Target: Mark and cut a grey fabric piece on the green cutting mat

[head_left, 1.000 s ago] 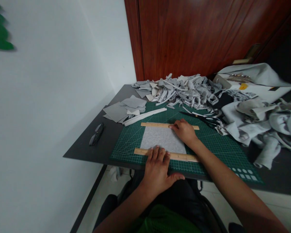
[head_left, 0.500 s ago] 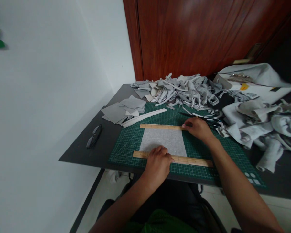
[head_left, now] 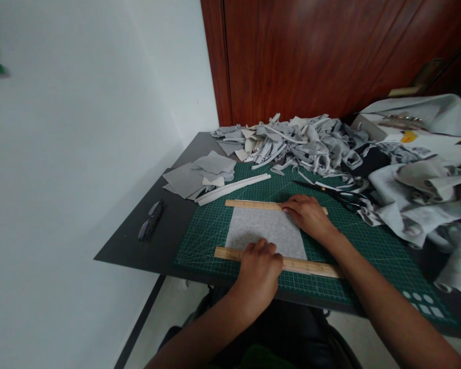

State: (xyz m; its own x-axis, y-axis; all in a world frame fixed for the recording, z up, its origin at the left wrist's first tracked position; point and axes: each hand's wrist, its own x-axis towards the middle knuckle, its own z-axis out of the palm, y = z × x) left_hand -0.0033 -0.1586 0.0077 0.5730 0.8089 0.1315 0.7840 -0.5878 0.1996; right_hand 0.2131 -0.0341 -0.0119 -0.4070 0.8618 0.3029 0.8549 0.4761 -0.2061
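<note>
A light grey piece of cloth (head_left: 265, 228) lies flat on a green cutting mat (head_left: 200, 230). The near wooden ruler (head_left: 311, 266) crosses its lower edge, and my left hand (head_left: 260, 269) is closed over that ruler with curled fingers. Along the cloth's upper edge lies the far wooden ruler (head_left: 249, 204). My right hand (head_left: 309, 214) pinches this ruler toward its right part, thumb and fingers together; the ruler's right end shows just beyond the knuckles. Black-handled scissors (head_left: 330, 192) rest on the mat behind my right hand.
Flat grey cloth pieces (head_left: 188, 179) and white strips (head_left: 234, 189) lie at the mat's upper left. Eyeglasses (head_left: 151, 220) rest on the dark table (head_left: 138, 251). Behind is a heap of scraps (head_left: 292, 143); crumpled cloth (head_left: 403, 200) and a white box (head_left: 392, 133) are at right.
My right hand has slid left along the far ruler, uncovering its right end and more of the scissors. My left hand stays on the near ruler. The view has shifted slightly.
</note>
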